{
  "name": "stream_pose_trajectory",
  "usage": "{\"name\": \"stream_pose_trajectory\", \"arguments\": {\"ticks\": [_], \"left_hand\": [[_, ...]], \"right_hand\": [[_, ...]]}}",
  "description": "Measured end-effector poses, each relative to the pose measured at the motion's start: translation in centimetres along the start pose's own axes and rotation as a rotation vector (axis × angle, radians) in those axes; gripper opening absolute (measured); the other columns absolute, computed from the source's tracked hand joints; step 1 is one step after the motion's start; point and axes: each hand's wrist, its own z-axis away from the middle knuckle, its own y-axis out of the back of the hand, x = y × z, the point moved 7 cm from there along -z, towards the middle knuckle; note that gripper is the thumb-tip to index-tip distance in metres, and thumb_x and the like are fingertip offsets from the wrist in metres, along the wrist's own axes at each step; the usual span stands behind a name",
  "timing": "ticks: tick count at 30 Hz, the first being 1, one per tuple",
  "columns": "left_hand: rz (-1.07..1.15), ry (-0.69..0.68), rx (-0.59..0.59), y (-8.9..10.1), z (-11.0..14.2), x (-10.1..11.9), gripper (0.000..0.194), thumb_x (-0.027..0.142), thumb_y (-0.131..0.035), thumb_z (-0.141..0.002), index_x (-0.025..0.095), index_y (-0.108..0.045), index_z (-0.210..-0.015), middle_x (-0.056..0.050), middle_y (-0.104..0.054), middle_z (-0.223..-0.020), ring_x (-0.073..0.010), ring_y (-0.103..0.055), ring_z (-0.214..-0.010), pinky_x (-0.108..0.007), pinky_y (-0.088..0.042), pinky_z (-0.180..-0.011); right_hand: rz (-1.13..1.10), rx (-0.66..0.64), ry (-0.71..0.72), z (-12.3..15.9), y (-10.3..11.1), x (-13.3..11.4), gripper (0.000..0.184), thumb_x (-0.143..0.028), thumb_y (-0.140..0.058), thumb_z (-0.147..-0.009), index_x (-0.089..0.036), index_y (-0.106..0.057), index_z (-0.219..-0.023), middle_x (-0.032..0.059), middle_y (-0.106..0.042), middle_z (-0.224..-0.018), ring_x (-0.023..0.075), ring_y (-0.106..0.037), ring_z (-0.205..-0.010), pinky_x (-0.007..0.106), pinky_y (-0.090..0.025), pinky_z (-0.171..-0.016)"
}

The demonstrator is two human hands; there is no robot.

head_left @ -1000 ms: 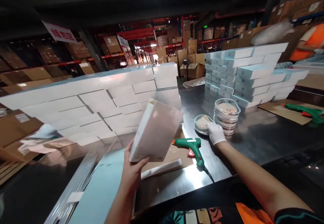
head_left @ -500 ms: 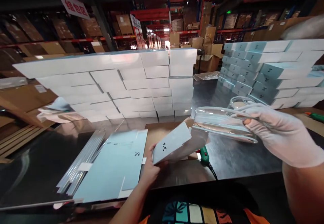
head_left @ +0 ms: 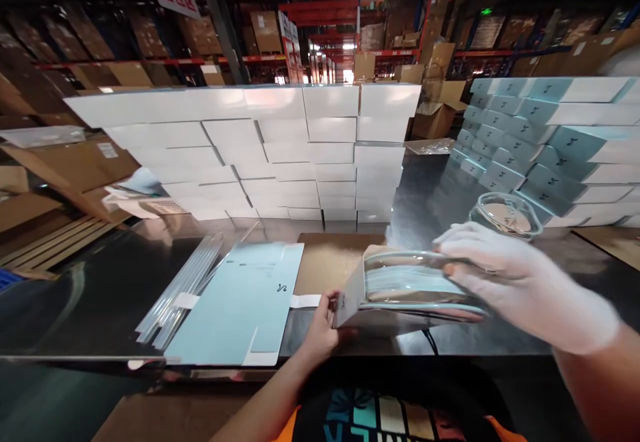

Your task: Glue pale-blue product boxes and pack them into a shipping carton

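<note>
My left hand (head_left: 323, 329), bare, grips the end of a small open carton (head_left: 350, 295) and holds it tilted above the table. My right hand (head_left: 520, 275), in a white glove, is closed on a clear container (head_left: 407, 275) with thick rounded rims. The container's left end lies against the carton's end panel, at its open side; how deep it sits inside cannot be made out. Behind the gloved hand stands another clear container (head_left: 507, 215). Left of my bare hand are flat pale-blue carton blanks (head_left: 240, 302) and several clear plastic strips (head_left: 183, 292).
A wall of stacked white boxes (head_left: 280, 149) stands across the table's back. More pale-blue and white boxes (head_left: 550, 142) are stacked at right. A brown cardboard sheet (head_left: 325, 262) lies in the middle. A black cable (head_left: 430, 342) hangs near the front edge (head_left: 90, 359).
My right hand has brought the clear container left and down to the carton's opening. The carton has turned in my left hand, and the green tool behind it is now hidden. The view has shifted.
</note>
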Motion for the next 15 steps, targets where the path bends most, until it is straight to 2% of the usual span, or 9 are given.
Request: {"name": "stream_pose_trajectory", "arguments": {"ticks": [2,4,6,8,10,12,14,15], "left_hand": [[-0.077,0.014,-0.051,-0.8,0.1,-0.6,0.091,0.033,-0.107,-0.048,0.022,-0.06,-0.126,-0.013,-0.075,-0.124,-0.0319,-0.072,-0.116,-0.042,-0.056,-0.104],[-0.186,0.001,-0.034,-0.7,0.1,-0.7,0.085,0.03,-0.104,-0.051,0.021,-0.062,-0.124,-0.012,-0.076,-0.123,-0.0335,-0.071,-0.117,-0.046,-0.055,-0.107],[-0.259,-0.025,-0.014,-0.4,0.3,-0.5,0.085,0.028,-0.102,-0.054,0.02,-0.063,-0.129,-0.014,-0.074,-0.129,-0.0361,-0.069,-0.123,-0.05,-0.054,-0.11],[-0.253,-0.069,-0.017,-0.3,0.5,0.1,0.097,0.029,-0.1,-0.061,0.021,-0.056,-0.147,-0.018,-0.069,-0.141,-0.0383,-0.066,-0.133,-0.053,-0.053,-0.115],[-0.223,-0.17,0.011,-0.1,0.8,1.7,0.106,0.038,-0.098,-0.07,0.022,-0.046,-0.161,-0.021,-0.062,-0.154,-0.0388,-0.061,-0.142,-0.056,-0.049,-0.121],[-0.245,-0.328,0.037,-0.4,1.1,4.3,0.095,0.054,-0.094,-0.079,0.022,-0.053,-0.159,-0.021,-0.059,-0.158,-0.039,-0.057,-0.147,-0.056,-0.045,-0.125],[-0.319,-0.478,0.001,-1.5,1.3,7.1,0.069,0.068,-0.085,-0.087,0.022,-0.074,-0.137,-0.018,-0.07,-0.141,-0.0389,-0.059,-0.144,-0.054,-0.047,-0.123],[-0.351,-0.534,-0.032,-2.2,1.4,8.3,0.06,0.073,-0.079,-0.09,0.022,-0.08,-0.122,-0.017,-0.075,-0.127,-0.0383,-0.061,-0.139,-0.053,-0.05,-0.12]], "right_hand": [[-0.019,-0.049,-0.052,-0.3,-2.6,0.9,0.02,-0.028,-0.066,-0.104,-0.028,-0.081,-0.117,0.0067,-0.081,-0.113,0.0216,-0.078,-0.103,0.038,-0.068,-0.095],[-0.097,0.007,-0.184,0.9,-4.2,2.8,0.034,-0.044,-0.066,-0.106,-0.03,-0.077,-0.135,0.0089,-0.076,-0.137,0.0263,-0.074,-0.127,0.046,-0.063,-0.112],[-0.195,0.119,-0.321,3.7,-5.4,5.0,0.058,-0.062,-0.07,-0.102,-0.032,-0.067,-0.152,0.0105,-0.067,-0.155,0.0295,-0.068,-0.139,0.05,-0.058,-0.12],[-0.284,0.207,-0.426,7.1,-7.2,6.8,0.082,-0.075,-0.072,-0.095,-0.029,-0.058,-0.161,0.0149,-0.06,-0.163,0.0325,-0.066,-0.143,0.052,-0.057,-0.12],[-0.371,0.203,-0.486,10.0,-10.1,7.6,0.092,-0.079,-0.072,-0.093,-0.026,-0.053,-0.165,0.0185,-0.055,-0.167,0.0342,-0.061,-0.148,0.053,-0.054,-0.124],[-0.458,0.184,-0.513,11.5,-13.2,7.6,0.09,-0.078,-0.073,-0.093,-0.025,-0.055,-0.163,0.019,-0.051,-0.17,0.0353,-0.054,-0.156,0.055,-0.048,-0.129],[-0.572,0.225,-0.543,11.9,-15.5,7.2,0.082,-0.078,-0.071,-0.093,-0.024,-0.064,-0.154,0.018,-0.05,-0.171,0.0368,-0.052,-0.157,0.054,-0.048,-0.128],[-0.638,0.255,-0.579,11.7,-16.3,7.1,0.077,-0.08,-0.069,-0.094,-0.023,-0.07,-0.146,0.0178,-0.054,-0.168,0.0374,-0.056,-0.153,0.053,-0.052,-0.124]]}}
